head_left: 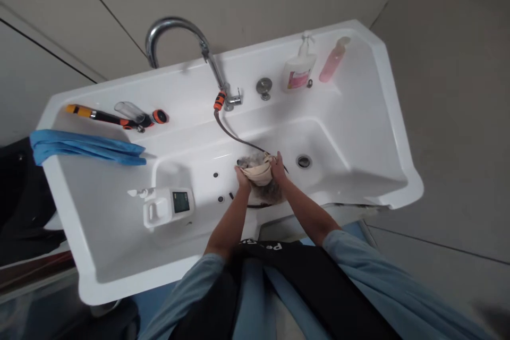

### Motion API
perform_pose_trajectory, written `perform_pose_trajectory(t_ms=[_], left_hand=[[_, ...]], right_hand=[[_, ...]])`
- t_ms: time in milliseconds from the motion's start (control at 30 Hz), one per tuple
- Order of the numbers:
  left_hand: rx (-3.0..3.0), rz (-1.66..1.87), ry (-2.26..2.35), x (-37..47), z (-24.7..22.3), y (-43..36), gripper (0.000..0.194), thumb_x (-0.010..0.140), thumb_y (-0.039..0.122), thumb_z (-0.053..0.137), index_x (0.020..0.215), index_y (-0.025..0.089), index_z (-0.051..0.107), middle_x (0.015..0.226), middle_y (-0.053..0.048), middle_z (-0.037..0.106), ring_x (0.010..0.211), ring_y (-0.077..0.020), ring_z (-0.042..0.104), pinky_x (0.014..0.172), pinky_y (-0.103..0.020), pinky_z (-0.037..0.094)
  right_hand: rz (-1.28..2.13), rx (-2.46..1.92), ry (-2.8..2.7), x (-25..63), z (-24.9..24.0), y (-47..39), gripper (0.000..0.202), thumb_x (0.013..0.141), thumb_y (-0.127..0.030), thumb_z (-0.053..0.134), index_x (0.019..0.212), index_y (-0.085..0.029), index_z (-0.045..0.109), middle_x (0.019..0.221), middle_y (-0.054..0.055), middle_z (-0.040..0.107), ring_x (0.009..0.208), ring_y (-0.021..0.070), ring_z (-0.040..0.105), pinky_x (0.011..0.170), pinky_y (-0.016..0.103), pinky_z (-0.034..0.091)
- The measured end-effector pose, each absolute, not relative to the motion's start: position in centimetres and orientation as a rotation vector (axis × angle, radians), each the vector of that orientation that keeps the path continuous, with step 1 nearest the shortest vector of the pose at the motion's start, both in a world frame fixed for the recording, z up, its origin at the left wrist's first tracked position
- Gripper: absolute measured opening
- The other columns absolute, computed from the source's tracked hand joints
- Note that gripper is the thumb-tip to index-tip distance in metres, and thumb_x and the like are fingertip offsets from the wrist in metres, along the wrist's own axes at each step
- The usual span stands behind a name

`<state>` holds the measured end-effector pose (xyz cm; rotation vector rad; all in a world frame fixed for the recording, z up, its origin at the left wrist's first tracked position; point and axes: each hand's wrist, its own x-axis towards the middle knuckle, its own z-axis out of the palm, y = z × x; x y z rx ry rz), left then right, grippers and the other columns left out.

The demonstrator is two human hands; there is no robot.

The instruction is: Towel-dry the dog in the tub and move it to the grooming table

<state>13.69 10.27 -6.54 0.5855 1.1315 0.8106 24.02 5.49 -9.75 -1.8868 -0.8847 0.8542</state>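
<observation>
A small grey furry animal, seemingly a dog [271,193], is in the white tub [279,141] at its front edge. A beige cloth [258,174] lies across its head or upper body, with grey fur showing above and below. My left hand [243,177] is closed on the cloth's left end. Gathered folds at the cloth's right end are in my right hand [278,168], fingers closed. Most of the animal's body and legs are hidden. A dark hose [239,139] runs from the tap down behind the cloth and my right hand.
A chrome tap [215,69] rises from the back ledge. Right of it stand a white pump bottle [298,71] and a pink bottle [333,61]. Left are an orange-black sprayer [107,117], a folded blue towel [87,147] and a white device [167,207]. The drain [304,161] lies right.
</observation>
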Motion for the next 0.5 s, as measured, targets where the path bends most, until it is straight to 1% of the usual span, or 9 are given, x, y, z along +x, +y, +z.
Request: perform_pose_trajectory(t_ms=[67,133,200,233,300,333,400,467,500], left_hand=[[0.483,0.866,1.126,13.2,-6.7,10.9,0.069,0.097,0.063,0.032,0.120,0.011,0.070,0.119,-0.017,0.072,0.117,-0.0269,0.066,0.104,-0.042,0.049],[0.491,0.898,1.263,12.4,-7.0,11.0,0.065,0.098,0.062,0.033,0.110,0.010,0.072,0.115,-0.018,0.073,0.116,-0.0282,0.067,0.106,-0.043,0.048],[0.632,0.906,1.410,12.0,-7.3,10.3,0.056,0.098,0.055,0.039,0.099,0.011,0.073,0.109,-0.017,0.074,0.114,-0.0278,0.067,0.108,-0.041,0.046],[0.723,0.911,1.447,12.0,-7.4,9.8,0.051,0.098,0.052,0.042,0.095,0.011,0.073,0.107,-0.016,0.075,0.113,-0.0268,0.068,0.107,-0.040,0.046],[0.858,0.927,1.476,12.4,-7.2,8.6,0.045,0.098,0.046,0.041,0.092,0.013,0.072,0.103,-0.014,0.075,0.106,-0.0242,0.069,0.103,-0.037,0.049],[0.877,0.933,1.508,12.7,-6.9,8.2,0.045,0.099,0.045,0.039,0.090,0.014,0.072,0.099,-0.013,0.075,0.101,-0.0232,0.069,0.098,-0.036,0.050],[0.876,0.896,1.618,13.2,-6.1,8.0,0.047,0.099,0.042,0.036,0.082,0.015,0.069,0.087,-0.012,0.074,0.087,-0.0222,0.069,0.089,-0.035,0.052],[0.901,0.817,1.676,13.4,-5.2,8.7,0.045,0.098,0.038,0.037,0.072,0.016,0.066,0.075,-0.010,0.071,0.077,-0.0211,0.066,0.081,-0.033,0.052],[0.919,0.785,1.670,13.4,-4.8,9.1,0.043,0.097,0.036,0.039,0.068,0.016,0.064,0.070,-0.009,0.069,0.074,-0.0205,0.064,0.078,-0.032,0.051]], right_hand=[[0.839,-1.949,-0.990,24.9,-10.0,3.9,0.054,0.099,-0.029,0.024,0.144,-0.010,0.047,0.148,0.019,0.051,0.139,0.0238,0.048,0.117,0.044,0.038],[0.908,-1.941,-1.134,26.6,-9.5,3.1,0.044,0.098,-0.028,0.031,0.124,-0.014,0.064,0.129,0.017,0.067,0.126,0.0251,0.059,0.110,0.042,0.044],[0.975,-1.917,-1.222,28.3,-8.2,3.9,0.032,0.095,-0.031,0.043,0.102,-0.017,0.072,0.109,0.014,0.074,0.115,0.0263,0.064,0.107,0.041,0.045],[0.976,-1.889,-1.263,28.9,-7.5,4.8,0.030,0.094,-0.031,0.047,0.099,-0.017,0.073,0.108,0.013,0.074,0.116,0.0260,0.063,0.109,0.040,0.043],[0.997,-1.767,-1.326,29.1,-6.2,7.3,0.030,0.095,-0.031,0.048,0.104,-0.017,0.074,0.119,0.012,0.072,0.125,0.0230,0.058,0.114,0.036,0.037],[1.052,-1.685,-1.348,28.7,-5.7,8.6,0.031,0.096,-0.030,0.047,0.105,-0.016,0.074,0.122,0.011,0.071,0.124,0.0212,0.058,0.113,0.034,0.037],[1.199,-1.555,-1.366,27.3,-5.2,10.5,0.033,0.097,-0.028,0.046,0.100,-0.014,0.075,0.114,0.010,0.075,0.112,0.0191,0.064,0.106,0.031,0.043],[1.309,-1.512,-1.354,26.2,-5.3,11.1,0.034,0.097,-0.027,0.044,0.091,-0.013,0.075,0.099,0.008,0.077,0.097,0.0179,0.067,0.097,0.030,0.049],[1.320,-1.513,-1.340,25.8,-5.6,10.9,0.035,0.097,-0.026,0.043,0.090,-0.013,0.075,0.097,0.008,0.077,0.095,0.0177,0.068,0.096,0.029,0.049]])
